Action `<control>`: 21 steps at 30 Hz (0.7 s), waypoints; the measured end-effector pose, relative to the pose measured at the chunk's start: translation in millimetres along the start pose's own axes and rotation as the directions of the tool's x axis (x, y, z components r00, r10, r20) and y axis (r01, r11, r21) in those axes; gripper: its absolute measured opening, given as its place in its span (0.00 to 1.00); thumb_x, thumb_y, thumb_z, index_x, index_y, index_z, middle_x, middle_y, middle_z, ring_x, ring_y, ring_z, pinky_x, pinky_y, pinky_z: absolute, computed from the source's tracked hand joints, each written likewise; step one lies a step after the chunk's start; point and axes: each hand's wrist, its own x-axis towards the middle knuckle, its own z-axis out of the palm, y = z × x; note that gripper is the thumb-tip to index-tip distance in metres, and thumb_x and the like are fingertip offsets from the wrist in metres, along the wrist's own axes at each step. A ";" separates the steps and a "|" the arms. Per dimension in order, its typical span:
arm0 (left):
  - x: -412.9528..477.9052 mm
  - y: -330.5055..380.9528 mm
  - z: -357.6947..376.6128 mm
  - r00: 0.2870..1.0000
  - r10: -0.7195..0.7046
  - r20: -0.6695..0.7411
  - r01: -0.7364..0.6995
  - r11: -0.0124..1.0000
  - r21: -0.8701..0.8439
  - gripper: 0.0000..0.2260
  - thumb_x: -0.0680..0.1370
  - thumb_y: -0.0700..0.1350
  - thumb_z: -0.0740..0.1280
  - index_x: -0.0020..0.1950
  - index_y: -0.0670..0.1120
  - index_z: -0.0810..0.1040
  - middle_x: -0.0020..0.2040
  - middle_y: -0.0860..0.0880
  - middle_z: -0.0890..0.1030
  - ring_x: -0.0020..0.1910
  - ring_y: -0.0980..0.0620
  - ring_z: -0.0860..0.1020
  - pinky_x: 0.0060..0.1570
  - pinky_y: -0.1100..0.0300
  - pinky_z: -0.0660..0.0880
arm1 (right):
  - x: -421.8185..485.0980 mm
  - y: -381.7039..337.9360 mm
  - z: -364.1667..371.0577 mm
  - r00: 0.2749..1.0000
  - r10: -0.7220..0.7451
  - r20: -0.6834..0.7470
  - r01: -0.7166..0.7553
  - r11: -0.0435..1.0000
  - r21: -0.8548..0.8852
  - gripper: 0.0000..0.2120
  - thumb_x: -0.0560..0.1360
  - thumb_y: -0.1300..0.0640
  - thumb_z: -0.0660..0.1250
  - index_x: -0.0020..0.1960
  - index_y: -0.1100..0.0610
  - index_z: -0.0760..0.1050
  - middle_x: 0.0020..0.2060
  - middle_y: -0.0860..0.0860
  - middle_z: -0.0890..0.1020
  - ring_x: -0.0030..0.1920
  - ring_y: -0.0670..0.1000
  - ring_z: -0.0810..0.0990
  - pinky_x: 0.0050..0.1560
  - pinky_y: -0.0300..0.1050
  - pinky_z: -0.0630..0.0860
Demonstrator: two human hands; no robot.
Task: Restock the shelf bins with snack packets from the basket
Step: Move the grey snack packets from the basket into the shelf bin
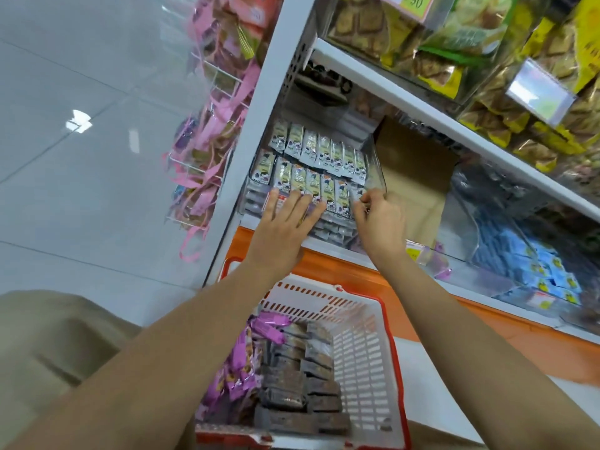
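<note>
A clear shelf bin (376,164) on the lower shelf holds rows of small white-and-green snack packets (311,151). My left hand (285,222) lies flat with straight fingers on the front row of packets. My right hand (376,219) pinches a packet at the right end of that row, by the bin's clear side wall. Below, a white basket with a red rim (360,355) holds grey-brown packets (298,378) and pink-purple packets (240,362).
A cardboard box (412,177) sits right of the bin, then a bin of blue packets (532,264). The upper shelf (438,115) carries bins of yellow-green biscuit bags. Pink packets hang on a side rack (207,151). Tiled floor lies to the left.
</note>
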 end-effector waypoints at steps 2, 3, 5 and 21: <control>0.1 -0.8 4.1 1.000 0.007 -0.012 -0.007 1.000 0.005 0.41 0.76 0.47 0.67 0.81 0.51 0.45 0.79 0.44 0.57 0.79 0.42 0.51 0.75 0.39 0.39 | -1.8 0.3 -0.1 0.996 -0.063 -0.058 0.057 0.993 -0.101 0.17 0.77 0.50 0.63 0.49 0.64 0.80 0.43 0.62 0.76 0.47 0.62 0.73 0.46 0.52 0.67; 0.1 -1.1 6.3 1.000 0.009 -0.016 -0.008 1.000 0.006 0.41 0.75 0.46 0.67 0.81 0.51 0.45 0.79 0.44 0.57 0.79 0.42 0.51 0.75 0.39 0.39 | -3.0 1.1 -0.8 0.995 -0.072 -0.070 0.062 0.989 -0.132 0.18 0.77 0.50 0.62 0.49 0.64 0.81 0.43 0.61 0.75 0.47 0.62 0.73 0.47 0.51 0.66; -0.3 -1.3 9.2 1.000 0.008 -0.028 -0.008 1.000 0.007 0.41 0.75 0.45 0.67 0.81 0.51 0.45 0.79 0.44 0.58 0.79 0.42 0.51 0.75 0.39 0.40 | -6.1 1.9 -2.1 0.995 -0.073 -0.064 0.061 0.983 -0.173 0.20 0.75 0.48 0.58 0.49 0.62 0.82 0.43 0.60 0.74 0.48 0.60 0.72 0.47 0.50 0.65; -27.1 15.2 16.6 0.995 0.056 -0.083 -0.059 0.998 -0.034 0.38 0.68 0.43 0.73 0.76 0.46 0.65 0.73 0.39 0.67 0.73 0.38 0.62 0.75 0.41 0.54 | -70.0 21.2 -3.4 0.988 -0.153 0.024 0.128 0.894 0.429 0.13 0.76 0.62 0.64 0.60 0.57 0.76 0.48 0.50 0.74 0.47 0.50 0.75 0.47 0.49 0.75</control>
